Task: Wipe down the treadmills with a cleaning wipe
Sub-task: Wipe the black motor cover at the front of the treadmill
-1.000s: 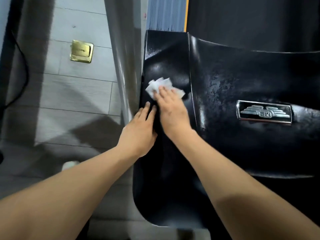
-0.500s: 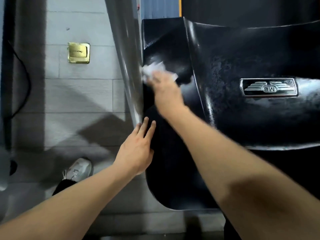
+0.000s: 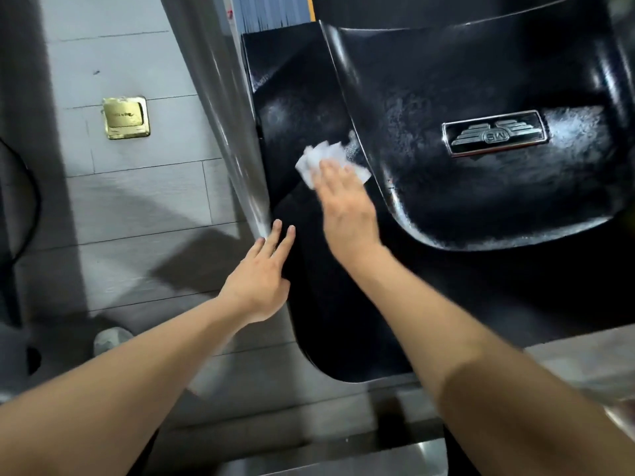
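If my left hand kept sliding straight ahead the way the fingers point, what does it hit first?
Probably the silver upright post. The left hand lies flat at the edge of the black treadmill cover, its fingertips already beside the post's base, though depth there is unclear.

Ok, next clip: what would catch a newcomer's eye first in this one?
The white wipe stands out most, pressed flat under the right hand on the glossy black treadmill cover. Next is the chrome winged badge to its right, on the raised part of the cover. On the grey floor at upper left, a brass floor plate also stands out.
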`<act>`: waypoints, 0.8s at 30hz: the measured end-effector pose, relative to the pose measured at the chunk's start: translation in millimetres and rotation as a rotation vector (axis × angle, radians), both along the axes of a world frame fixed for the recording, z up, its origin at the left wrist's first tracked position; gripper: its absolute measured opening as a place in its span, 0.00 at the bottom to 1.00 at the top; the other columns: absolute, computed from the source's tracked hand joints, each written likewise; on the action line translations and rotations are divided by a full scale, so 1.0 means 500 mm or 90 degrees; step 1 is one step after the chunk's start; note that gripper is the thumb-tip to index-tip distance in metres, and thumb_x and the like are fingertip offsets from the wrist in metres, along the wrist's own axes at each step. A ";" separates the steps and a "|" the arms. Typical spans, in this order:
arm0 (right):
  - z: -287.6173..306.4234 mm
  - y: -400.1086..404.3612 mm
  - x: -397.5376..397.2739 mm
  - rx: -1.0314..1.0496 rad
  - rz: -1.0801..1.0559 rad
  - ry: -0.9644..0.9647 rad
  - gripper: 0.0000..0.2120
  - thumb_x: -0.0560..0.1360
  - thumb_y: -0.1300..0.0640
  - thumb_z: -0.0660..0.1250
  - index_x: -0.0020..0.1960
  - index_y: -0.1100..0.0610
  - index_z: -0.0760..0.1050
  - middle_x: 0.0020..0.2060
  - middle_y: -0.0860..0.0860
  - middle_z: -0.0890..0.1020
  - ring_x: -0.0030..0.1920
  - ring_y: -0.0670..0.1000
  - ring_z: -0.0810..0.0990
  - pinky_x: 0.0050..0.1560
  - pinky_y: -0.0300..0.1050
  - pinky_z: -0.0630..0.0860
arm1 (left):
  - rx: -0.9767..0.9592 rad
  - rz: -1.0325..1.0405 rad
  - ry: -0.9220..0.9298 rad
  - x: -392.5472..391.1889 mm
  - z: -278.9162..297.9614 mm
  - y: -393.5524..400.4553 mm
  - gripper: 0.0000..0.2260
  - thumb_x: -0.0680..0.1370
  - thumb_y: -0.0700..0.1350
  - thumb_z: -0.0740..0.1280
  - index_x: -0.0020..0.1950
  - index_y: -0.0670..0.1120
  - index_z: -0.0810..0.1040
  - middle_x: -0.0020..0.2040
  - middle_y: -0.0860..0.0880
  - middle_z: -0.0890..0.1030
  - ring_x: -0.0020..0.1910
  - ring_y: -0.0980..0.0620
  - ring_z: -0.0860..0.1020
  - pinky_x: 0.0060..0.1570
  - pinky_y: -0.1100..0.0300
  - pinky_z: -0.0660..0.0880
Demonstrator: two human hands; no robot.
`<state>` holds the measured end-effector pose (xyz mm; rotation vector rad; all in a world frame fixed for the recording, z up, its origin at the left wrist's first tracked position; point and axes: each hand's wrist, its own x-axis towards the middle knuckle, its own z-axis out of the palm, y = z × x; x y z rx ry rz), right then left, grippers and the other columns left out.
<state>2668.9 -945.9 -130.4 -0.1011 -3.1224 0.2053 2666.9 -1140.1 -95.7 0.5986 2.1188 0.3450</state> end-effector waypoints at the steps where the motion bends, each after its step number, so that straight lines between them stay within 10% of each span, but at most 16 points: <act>1: -0.010 -0.035 0.034 -0.020 0.030 0.015 0.26 0.75 0.65 0.52 0.70 0.64 0.74 0.69 0.59 0.76 0.70 0.58 0.75 0.72 0.54 0.70 | 0.033 0.050 0.015 -0.007 0.006 -0.003 0.35 0.79 0.38 0.58 0.84 0.52 0.52 0.84 0.50 0.51 0.81 0.45 0.56 0.78 0.50 0.59; 5: -0.009 -0.105 0.163 -0.082 0.165 -0.068 0.24 0.77 0.64 0.53 0.70 0.63 0.74 0.71 0.59 0.74 0.73 0.57 0.71 0.73 0.55 0.68 | 0.061 0.140 0.182 -0.035 0.036 -0.006 0.17 0.81 0.40 0.60 0.67 0.51 0.78 0.62 0.48 0.82 0.63 0.45 0.77 0.60 0.53 0.71; 8: 0.000 -0.035 0.145 -0.060 0.308 -0.051 0.23 0.77 0.62 0.54 0.67 0.61 0.78 0.68 0.57 0.78 0.70 0.57 0.75 0.75 0.50 0.64 | 0.089 0.094 0.170 -0.050 0.042 0.004 0.19 0.81 0.36 0.58 0.72 0.45 0.74 0.69 0.47 0.76 0.68 0.45 0.74 0.66 0.54 0.67; 16: 0.000 0.017 0.074 -0.027 -0.083 0.049 0.25 0.76 0.69 0.57 0.73 0.62 0.71 0.72 0.59 0.73 0.73 0.59 0.71 0.76 0.54 0.63 | 0.002 0.009 0.082 -0.069 0.031 0.027 0.31 0.80 0.32 0.53 0.83 0.47 0.57 0.84 0.52 0.52 0.81 0.49 0.56 0.78 0.55 0.54; 24: -0.017 -0.115 0.244 -0.114 0.186 -0.051 0.22 0.79 0.63 0.54 0.68 0.61 0.77 0.68 0.58 0.78 0.70 0.57 0.74 0.73 0.54 0.68 | 0.032 0.001 0.102 -0.060 0.031 0.019 0.28 0.81 0.33 0.54 0.80 0.48 0.65 0.83 0.49 0.59 0.79 0.48 0.61 0.77 0.52 0.59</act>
